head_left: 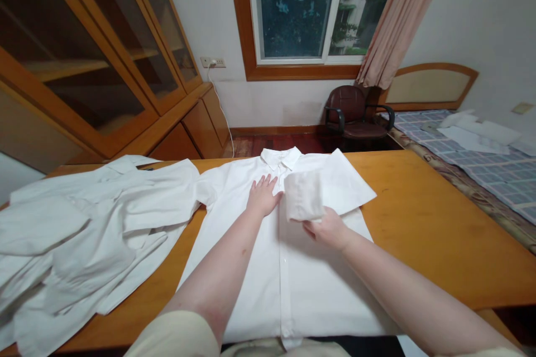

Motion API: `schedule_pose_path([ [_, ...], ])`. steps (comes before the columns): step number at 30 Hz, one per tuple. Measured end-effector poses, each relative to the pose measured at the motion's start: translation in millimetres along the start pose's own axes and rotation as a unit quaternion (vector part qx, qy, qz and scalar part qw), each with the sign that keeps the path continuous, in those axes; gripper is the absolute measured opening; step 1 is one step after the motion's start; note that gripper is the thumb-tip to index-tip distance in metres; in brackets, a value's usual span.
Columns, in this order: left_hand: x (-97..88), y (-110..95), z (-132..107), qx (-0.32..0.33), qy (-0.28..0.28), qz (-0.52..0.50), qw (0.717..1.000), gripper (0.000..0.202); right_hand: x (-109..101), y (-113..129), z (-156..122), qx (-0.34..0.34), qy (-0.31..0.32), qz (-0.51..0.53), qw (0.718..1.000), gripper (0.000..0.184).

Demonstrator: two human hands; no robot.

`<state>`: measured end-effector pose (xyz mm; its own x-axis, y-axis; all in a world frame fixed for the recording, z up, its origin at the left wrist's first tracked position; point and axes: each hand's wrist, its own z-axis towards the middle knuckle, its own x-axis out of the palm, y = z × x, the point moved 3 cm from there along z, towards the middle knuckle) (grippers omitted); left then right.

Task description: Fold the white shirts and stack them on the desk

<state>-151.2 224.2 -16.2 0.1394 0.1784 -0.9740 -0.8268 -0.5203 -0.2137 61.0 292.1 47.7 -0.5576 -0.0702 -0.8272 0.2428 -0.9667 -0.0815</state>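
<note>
A white button-up shirt lies front up on the wooden table, collar pointing away from me. My left hand rests flat on its chest just left of the button line, fingers spread. My right hand pinches the cuff end of the shirt's right sleeve, which is lifted and folded in over the chest. The rest of that sleeve spreads out to the right on the table.
A heap of other white shirts covers the table's left side. A glass-door wooden cabinet stands at left. Behind the table are a dark armchair, a window with a curtain, and a bed with folded white cloth.
</note>
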Motion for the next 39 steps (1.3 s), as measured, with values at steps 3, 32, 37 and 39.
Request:
schedule_pose_path([
  [3, 0.3, 1.6, 1.4, 0.0, 0.002, -0.04, 0.999, 0.061, 25.7, 13.8, 0.2, -0.032, 0.125, 0.068, 0.989, 0.035],
  [32, -67.9, 55.0, -151.7, -0.227, 0.01, -0.234, 0.945, 0.025, -16.9, -117.9, -93.1, 0.508, 0.166, 0.017, 0.845, 0.028],
  [37, -71.3, 81.8, -159.7, -0.316, -0.093, -0.439, 0.836, 0.035, -13.8, -121.0, -85.3, 0.563, 0.183, -0.072, 0.803, 0.032],
  [39, -67.6, 93.8, -164.8, -0.346, -0.114, -0.476, 0.8, 0.034, -13.3, -124.3, -89.2, 0.598, 0.187, -0.071, 0.776, 0.034],
])
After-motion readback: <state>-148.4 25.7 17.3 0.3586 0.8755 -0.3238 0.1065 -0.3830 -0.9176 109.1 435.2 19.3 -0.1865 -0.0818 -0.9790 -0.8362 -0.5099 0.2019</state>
